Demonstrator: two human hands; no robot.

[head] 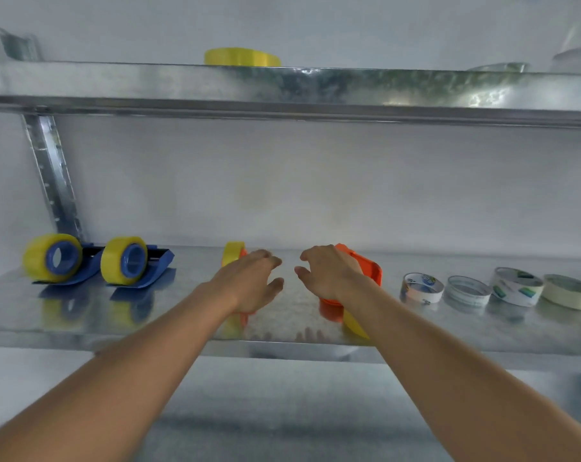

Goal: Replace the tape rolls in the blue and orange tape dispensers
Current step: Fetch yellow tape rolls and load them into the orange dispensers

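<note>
Two blue tape dispensers stand at the shelf's left, one (54,260) far left and a second (132,261) beside it, each with a yellow tape roll. My left hand (249,281) hovers with relaxed fingers in front of an orange dispenser with a yellow roll (233,253), mostly hidden behind it. In front of another orange dispenser (366,268), my right hand (329,273) is held with loosely curved fingers and grips nothing visible. A yellow roll (354,323) shows below my right wrist.
Several used, nearly empty tape rings (421,288) and a beige masking roll (569,291) line the right of the metal shelf (299,315). A flat yellow roll (242,57) lies on the upper shelf (282,85). An upright post (52,175) stands at the left.
</note>
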